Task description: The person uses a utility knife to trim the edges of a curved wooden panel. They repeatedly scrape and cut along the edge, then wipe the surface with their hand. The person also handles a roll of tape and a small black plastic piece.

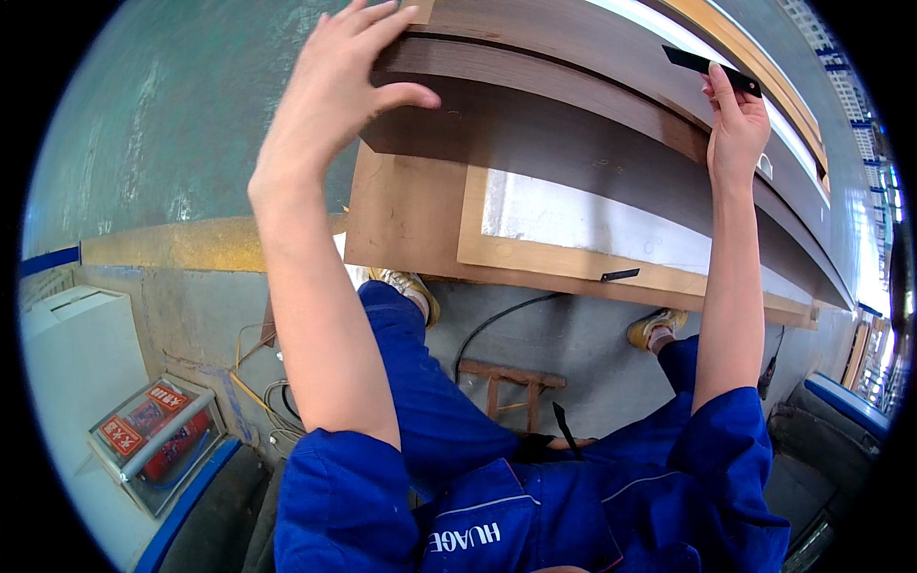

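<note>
Long dark-brown wood-grain boards [535, 134] stretch across upper view, running left to right. Below them, nearer person, pale wooden frame [535, 258] with flat white infill. Left hand [330, 81] at boards' left end, fingers spread, thumb apart; cannot tell if touching. Right hand [737, 134] over boards' right part, fingers pinching long flat black strip [688, 60]. Shorter flat black piece [620, 275] lies on frame's near edge.
</note>
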The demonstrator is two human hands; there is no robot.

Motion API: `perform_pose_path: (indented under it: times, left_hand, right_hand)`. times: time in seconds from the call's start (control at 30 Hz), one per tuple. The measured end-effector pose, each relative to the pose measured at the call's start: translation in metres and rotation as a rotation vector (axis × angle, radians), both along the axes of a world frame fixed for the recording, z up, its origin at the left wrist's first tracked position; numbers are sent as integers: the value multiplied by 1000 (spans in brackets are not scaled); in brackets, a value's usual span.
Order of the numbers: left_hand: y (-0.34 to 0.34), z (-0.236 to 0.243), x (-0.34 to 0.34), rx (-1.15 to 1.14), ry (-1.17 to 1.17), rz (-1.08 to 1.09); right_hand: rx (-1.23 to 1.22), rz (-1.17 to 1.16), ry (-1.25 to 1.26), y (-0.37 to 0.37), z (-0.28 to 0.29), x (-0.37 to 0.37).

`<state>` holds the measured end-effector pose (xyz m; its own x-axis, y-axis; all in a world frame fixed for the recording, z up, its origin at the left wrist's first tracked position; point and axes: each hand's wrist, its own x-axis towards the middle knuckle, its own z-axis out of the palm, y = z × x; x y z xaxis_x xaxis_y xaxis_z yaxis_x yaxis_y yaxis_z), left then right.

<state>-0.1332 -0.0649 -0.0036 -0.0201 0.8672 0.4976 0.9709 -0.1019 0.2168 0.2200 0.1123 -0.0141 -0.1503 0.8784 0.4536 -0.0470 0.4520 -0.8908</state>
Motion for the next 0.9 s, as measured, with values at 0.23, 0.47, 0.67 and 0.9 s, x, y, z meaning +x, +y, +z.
perform_pose_path:
  times: [0.23,0.47,0.67,0.9]
  left_hand:
    - [-9,1,-17,-52,-40,9]
    - [-9,3,-18,-87,-99,-7]
    - [-9,4,-20,-80,-100,-11]
    - [-11,3,-25,-57,-208,-43]
  right_hand:
    - [0,5,5,1,-1,0]
    - [2,-14,-43,3,-1,4]
    - [-26,-13,-9,3,-2,3]
    - [-23,-29,-3,1,-1,1]
